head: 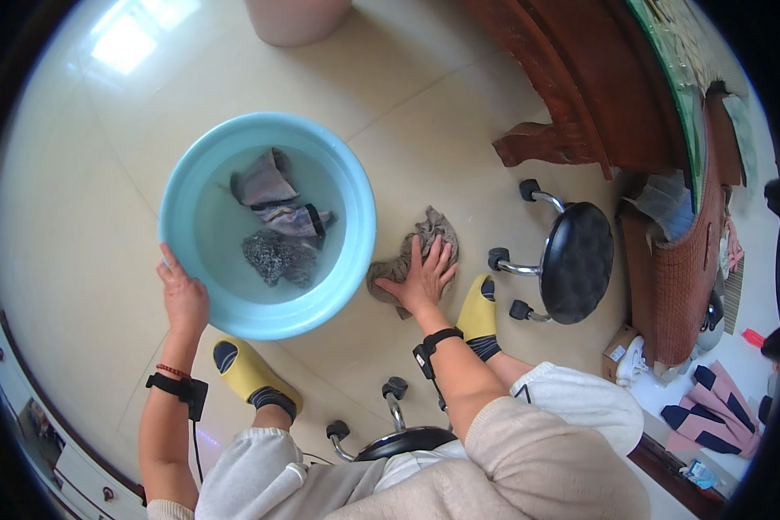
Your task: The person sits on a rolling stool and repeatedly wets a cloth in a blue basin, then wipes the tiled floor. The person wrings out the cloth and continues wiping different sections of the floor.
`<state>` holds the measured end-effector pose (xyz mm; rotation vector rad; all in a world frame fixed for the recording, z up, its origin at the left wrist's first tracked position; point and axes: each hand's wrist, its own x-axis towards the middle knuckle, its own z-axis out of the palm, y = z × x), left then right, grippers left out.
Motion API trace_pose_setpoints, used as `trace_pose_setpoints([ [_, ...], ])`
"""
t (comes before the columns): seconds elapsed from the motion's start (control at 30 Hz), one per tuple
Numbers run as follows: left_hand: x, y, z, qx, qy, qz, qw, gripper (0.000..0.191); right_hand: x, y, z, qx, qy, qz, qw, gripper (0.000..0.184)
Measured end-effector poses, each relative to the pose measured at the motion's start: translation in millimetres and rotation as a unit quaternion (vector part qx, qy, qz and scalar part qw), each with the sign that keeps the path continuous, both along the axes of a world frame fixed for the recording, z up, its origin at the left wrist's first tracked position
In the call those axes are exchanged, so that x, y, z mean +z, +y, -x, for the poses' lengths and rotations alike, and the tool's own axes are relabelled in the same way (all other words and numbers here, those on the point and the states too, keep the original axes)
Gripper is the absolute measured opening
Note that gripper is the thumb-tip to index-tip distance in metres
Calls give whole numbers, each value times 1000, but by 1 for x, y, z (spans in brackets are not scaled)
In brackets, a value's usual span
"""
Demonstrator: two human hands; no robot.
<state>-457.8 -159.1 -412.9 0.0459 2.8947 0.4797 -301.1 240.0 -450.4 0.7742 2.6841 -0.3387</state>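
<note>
A round light-blue plastic basin (pixel 357 273) of cloudy water stands on the tiled floor. Under the water lie a pinkish-grey cloth (pixel 266 182), a striped cloth with a dark band (pixel 289 219) and a speckled dark cloth (pixel 276 257). My left hand (pixel 185 292) grips the basin's rim at its lower left. To the right of the basin, my right hand (pixel 424 273) is spread flat, fingers apart, on a crumpled brown-grey cloth (pixel 439 224) on the floor. What is beneath that cloth is hidden.
A black round stool (pixel 577 263) on chrome casters stands at right, below a carved wooden furniture leg (pixel 539 144). Another wheeled stool (pixel 403 443) is beneath me. My feet in yellow slippers (pixel 250 370) flank the work. A pinkish bin (pixel 299 19) stands at top; a woven basket (pixel 679 299) is far right.
</note>
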Motion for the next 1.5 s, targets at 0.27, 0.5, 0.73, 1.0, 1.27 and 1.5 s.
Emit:
trace_pose_setpoints([
  [0.27,2,2,0,-3,9,18,1000,92,-11,13,64,28,86,-17,996,124],
  [0.5,3,3,-1,14,-12,16,1000,93,-36,24,175,250,117,-14,961,81],
  [0.73,-5,-1,-2,-25,29,44,998,90,0,-9,2,320,7,77,944,65],
  [1.0,-14,-21,3,-66,-5,13,998,91,20,-26,-185,191,-112,52,974,58],
  [1.27,-25,-40,-3,-112,-54,-40,991,98,6,23,-116,-172,-37,167,970,33],
  [1.5,-15,-34,-5,-108,-60,-53,991,97,22,173,49,-101,179,13,979,84],
])
